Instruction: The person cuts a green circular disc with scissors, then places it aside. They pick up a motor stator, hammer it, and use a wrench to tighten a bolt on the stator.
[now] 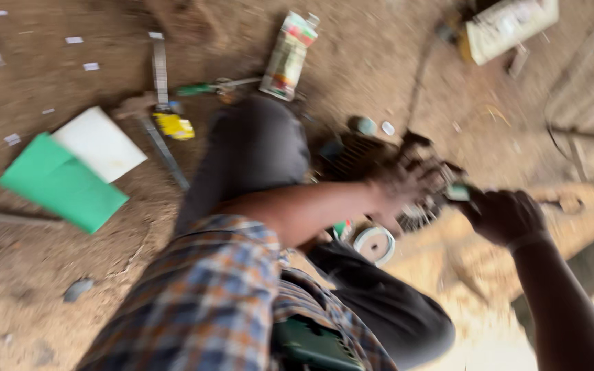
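The picture is blurred by motion. My left hand [399, 187] reaches across my raised knee and grips a dark, greasy metal part [429, 199] held low over the dirt ground. My right hand [504, 216] is closed around a small tool with a green handle [458, 193], its tip against the same metal part. A dark ribbed piece [349, 156] lies just behind the left hand. A round white lid [374, 244] sits under my left forearm.
On the dirt lie a green sheet [56, 185] and a white sheet [99, 143], a metal square with a yellow piece [173, 126], a green-handled tool [197, 89], a carton [287, 55], a white container [510, 26] and a wooden plank [489, 254].
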